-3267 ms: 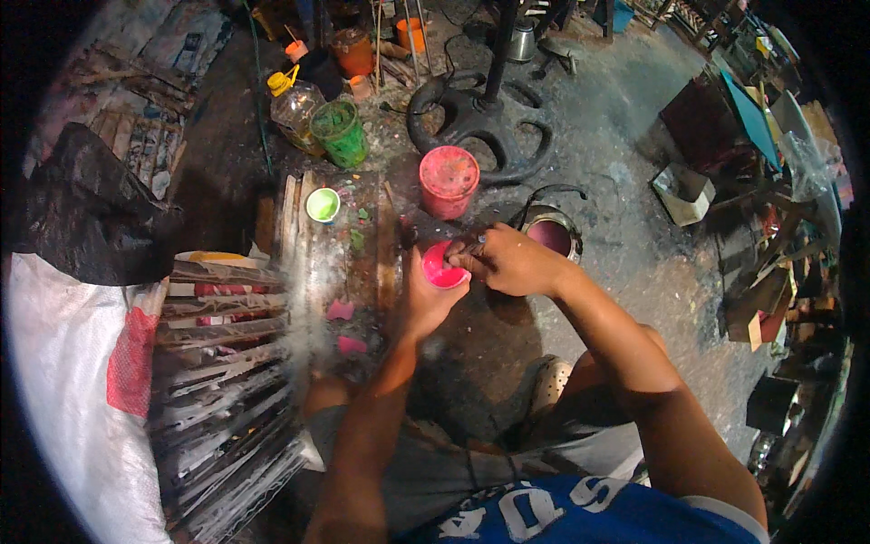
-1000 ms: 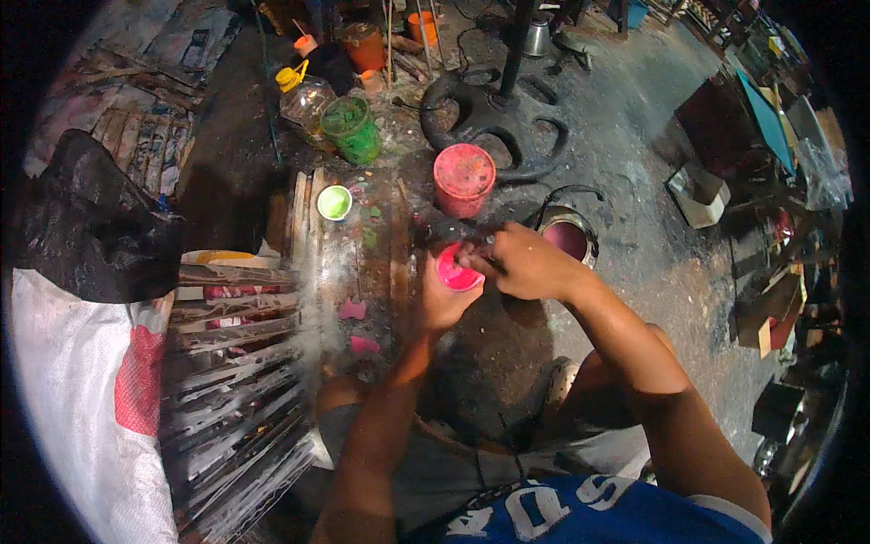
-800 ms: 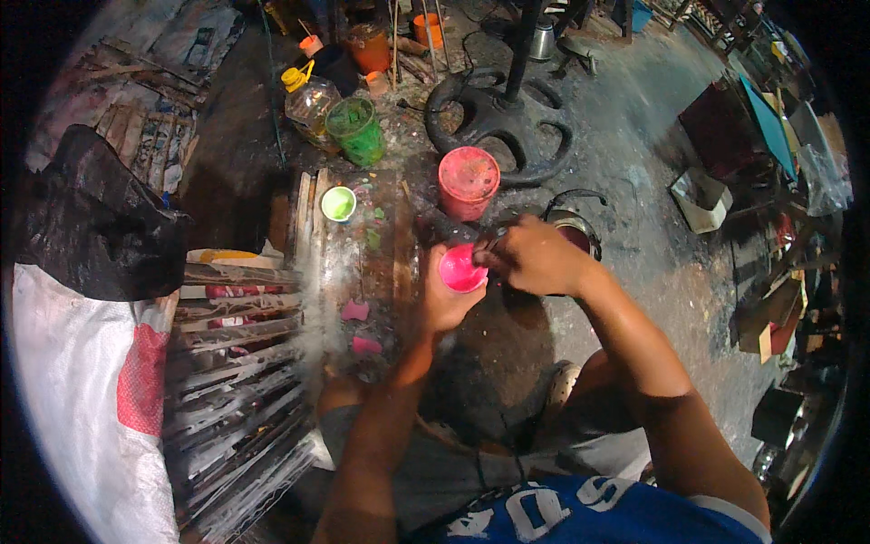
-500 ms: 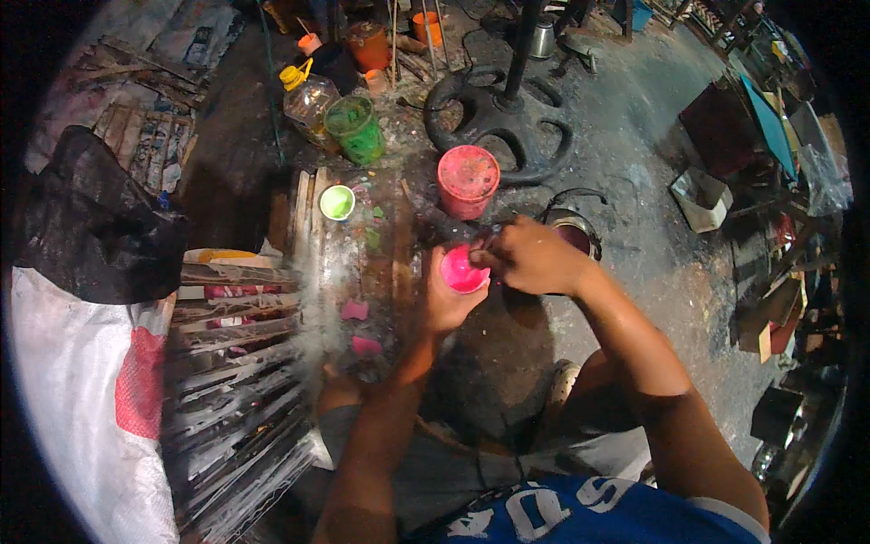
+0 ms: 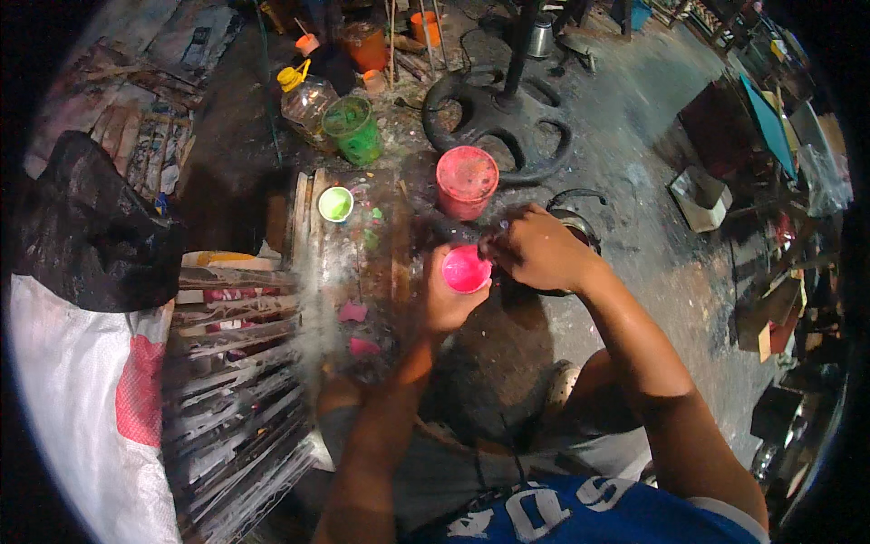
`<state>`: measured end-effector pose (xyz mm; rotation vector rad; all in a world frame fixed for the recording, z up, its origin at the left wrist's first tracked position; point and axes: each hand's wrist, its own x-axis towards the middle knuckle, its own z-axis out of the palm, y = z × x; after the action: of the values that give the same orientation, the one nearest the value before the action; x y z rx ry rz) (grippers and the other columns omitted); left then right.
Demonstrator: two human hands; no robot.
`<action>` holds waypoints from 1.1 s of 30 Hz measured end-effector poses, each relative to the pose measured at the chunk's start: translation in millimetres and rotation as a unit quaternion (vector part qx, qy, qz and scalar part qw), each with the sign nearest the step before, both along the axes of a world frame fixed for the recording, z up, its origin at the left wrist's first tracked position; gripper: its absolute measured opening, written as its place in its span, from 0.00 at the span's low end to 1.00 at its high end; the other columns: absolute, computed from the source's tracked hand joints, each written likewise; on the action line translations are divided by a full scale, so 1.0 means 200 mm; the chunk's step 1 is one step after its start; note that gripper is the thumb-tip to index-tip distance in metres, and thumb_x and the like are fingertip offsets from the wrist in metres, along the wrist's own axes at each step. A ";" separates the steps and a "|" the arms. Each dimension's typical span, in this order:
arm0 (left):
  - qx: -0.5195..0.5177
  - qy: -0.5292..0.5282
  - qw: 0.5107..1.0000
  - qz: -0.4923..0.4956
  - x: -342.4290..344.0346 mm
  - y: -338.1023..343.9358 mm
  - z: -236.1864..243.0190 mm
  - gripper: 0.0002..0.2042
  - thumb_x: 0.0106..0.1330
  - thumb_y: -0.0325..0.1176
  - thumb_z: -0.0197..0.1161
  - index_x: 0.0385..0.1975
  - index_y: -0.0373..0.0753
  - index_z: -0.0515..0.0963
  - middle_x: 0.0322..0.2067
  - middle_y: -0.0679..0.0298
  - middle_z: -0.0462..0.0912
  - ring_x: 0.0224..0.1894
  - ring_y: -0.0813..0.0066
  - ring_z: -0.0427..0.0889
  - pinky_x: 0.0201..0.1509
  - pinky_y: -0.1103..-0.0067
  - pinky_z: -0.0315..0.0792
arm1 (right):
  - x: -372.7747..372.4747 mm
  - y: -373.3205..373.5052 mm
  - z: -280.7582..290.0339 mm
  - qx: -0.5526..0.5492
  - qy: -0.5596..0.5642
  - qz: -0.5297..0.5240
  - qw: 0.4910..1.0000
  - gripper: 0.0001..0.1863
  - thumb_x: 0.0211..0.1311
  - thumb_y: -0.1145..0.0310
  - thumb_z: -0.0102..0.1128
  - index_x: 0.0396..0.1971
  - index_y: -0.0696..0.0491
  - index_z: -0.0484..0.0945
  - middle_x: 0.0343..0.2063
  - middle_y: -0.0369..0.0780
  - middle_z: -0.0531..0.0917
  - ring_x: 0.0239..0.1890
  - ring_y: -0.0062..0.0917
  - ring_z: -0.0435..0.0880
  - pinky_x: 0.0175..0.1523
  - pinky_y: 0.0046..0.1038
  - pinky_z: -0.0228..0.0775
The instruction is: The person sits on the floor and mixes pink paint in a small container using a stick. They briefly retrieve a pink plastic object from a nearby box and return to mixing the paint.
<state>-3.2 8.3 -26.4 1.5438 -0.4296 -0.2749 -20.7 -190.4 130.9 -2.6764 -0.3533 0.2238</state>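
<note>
1. A small pink cup, its inside bright pink [image 5: 466,270], sits near the centre of the view; how full it is cannot be told.
2. At the cup's 7 o'clock, the left hand [image 5: 449,306] wraps around its side, hiding most of the outer wall.
3. At 2 o'clock, the right hand [image 5: 548,249] has its fingers bunched at the rim; they are dark and blurred, so whether they grip anything cannot be told.
4. Behind that hand, also toward 2 o'clock, a metal pot [image 5: 592,236] is partly covered.
5. At 12 o'clock stands a red bucket [image 5: 467,177]; at 10, a white cup of green [image 5: 323,208]; at 11, a green bucket [image 5: 361,148].
6. At 8 o'clock, the picture's edge cuts off a white sack [image 5: 82,408].
</note>
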 end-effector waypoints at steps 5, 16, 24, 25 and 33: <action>0.021 -0.007 1.000 0.002 -0.01 0.00 -0.03 0.42 0.50 0.23 0.85 0.67 0.38 0.69 0.56 0.61 0.81 0.60 0.67 0.81 0.67 0.68 0.76 | 0.01 0.00 -0.01 0.077 -0.020 0.006 0.997 0.12 0.74 0.63 0.62 0.43 0.52 0.90 0.36 0.51 0.88 0.46 0.47 0.84 0.59 0.48 0.70; 0.016 -0.057 0.998 -0.026 0.01 -0.01 -0.05 0.41 0.53 0.24 0.84 0.67 0.38 0.67 0.57 0.61 0.80 0.61 0.67 0.81 0.67 0.68 0.76 | 0.02 0.01 -0.05 0.113 -0.056 0.002 0.992 0.13 0.62 0.63 0.69 0.40 0.56 0.86 0.35 0.53 0.88 0.41 0.56 0.86 0.49 0.55 0.78; -0.062 0.080 0.994 -0.034 0.00 0.00 -0.04 0.39 0.52 0.25 0.85 0.64 0.39 0.70 0.57 0.61 0.80 0.61 0.67 0.80 0.67 0.66 0.75 | 0.01 0.07 -0.01 0.163 -0.033 0.056 0.984 0.13 0.73 0.61 0.63 0.39 0.57 0.87 0.38 0.53 0.88 0.43 0.55 0.85 0.50 0.53 0.75; -0.021 0.018 0.999 -0.017 0.01 0.00 -0.04 0.39 0.52 0.25 0.85 0.64 0.39 0.70 0.57 0.61 0.80 0.61 0.68 0.81 0.67 0.66 0.76 | 0.02 0.07 0.00 0.120 -0.023 0.004 0.992 0.13 0.72 0.61 0.63 0.39 0.57 0.87 0.39 0.54 0.87 0.44 0.55 0.85 0.51 0.53 0.75; 0.065 0.016 0.997 -0.024 0.02 0.02 -0.06 0.40 0.51 0.26 0.86 0.65 0.39 0.70 0.55 0.59 0.81 0.59 0.66 0.82 0.66 0.66 0.76 | 0.01 0.10 0.04 0.134 0.016 0.001 0.991 0.13 0.73 0.64 0.63 0.40 0.60 0.86 0.39 0.56 0.88 0.46 0.56 0.85 0.55 0.54 0.75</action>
<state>0.5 13.0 -38.1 1.6562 -0.4309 -0.3714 -18.8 -171.0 139.7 -2.4048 -0.3487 0.2039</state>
